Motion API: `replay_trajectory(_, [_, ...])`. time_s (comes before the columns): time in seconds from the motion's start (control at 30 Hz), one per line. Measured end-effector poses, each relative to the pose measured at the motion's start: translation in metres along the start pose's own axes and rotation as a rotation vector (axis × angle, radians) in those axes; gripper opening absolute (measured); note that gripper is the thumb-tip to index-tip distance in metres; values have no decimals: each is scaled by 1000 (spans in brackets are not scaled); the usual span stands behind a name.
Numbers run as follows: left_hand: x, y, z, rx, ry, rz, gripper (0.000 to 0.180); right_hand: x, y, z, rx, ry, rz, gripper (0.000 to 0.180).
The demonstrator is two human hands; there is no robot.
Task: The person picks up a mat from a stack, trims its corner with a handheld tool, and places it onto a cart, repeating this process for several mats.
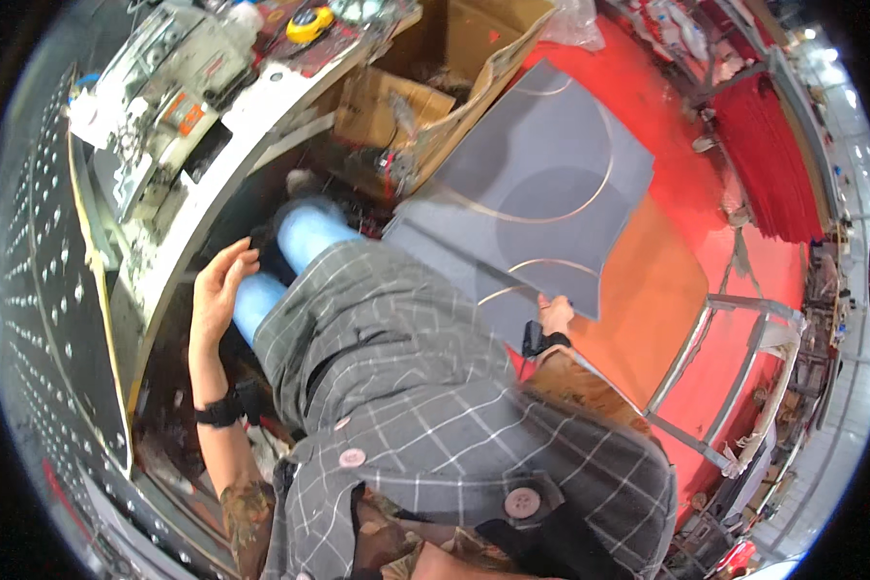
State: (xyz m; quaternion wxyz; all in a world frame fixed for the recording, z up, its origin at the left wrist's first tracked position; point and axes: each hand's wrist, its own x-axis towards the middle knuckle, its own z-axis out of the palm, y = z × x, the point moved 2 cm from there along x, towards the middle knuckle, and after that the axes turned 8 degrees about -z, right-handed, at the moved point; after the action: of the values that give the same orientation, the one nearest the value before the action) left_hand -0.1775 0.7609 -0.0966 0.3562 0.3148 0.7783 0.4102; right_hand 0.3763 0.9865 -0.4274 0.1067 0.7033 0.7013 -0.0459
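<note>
My right hand (pixel 555 314) is closed on the near edge of a large grey sheet (pixel 551 164) with gold curved lines. The sheet lies to the right of my legs, over an orange surface (pixel 657 290), and a darker band runs along its near edge. My left hand (pixel 224 295) is raised in the air beside my knees, near the edge of a white work table (pixel 188 222). Its fingers are stretched out and nothing is in it. A grey checked apron (pixel 387 329) covers my lap.
A sewing machine (pixel 179 68) stands on the white table, with a yellow tape measure (pixel 309 24) farther along it. Beyond my knees is an open cardboard box (pixel 396 106). A metal frame (pixel 725 377) stands at right, and stacked red cloth (pixel 764 155) lies at far right.
</note>
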Motion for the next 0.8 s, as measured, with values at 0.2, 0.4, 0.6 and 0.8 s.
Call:
replay_trajectory(0.2, [-5,-12,4,-29,-26,-47,32,-26,14,8,1606,96,934,12])
replay_trajectory(0.4, [-6,-11,-4,-11,-3,-51,32,-46,-5,27,1485,-5,858,16])
replay_trajectory(0.6, [-16,-23,-9,3,27,-102,33,-57,-10,47,1489,22,831,11])
replay_trajectory(0.8, [-25,-44,-11,-91,50,-151,33,-76,15,83,1376,-59,915,11])
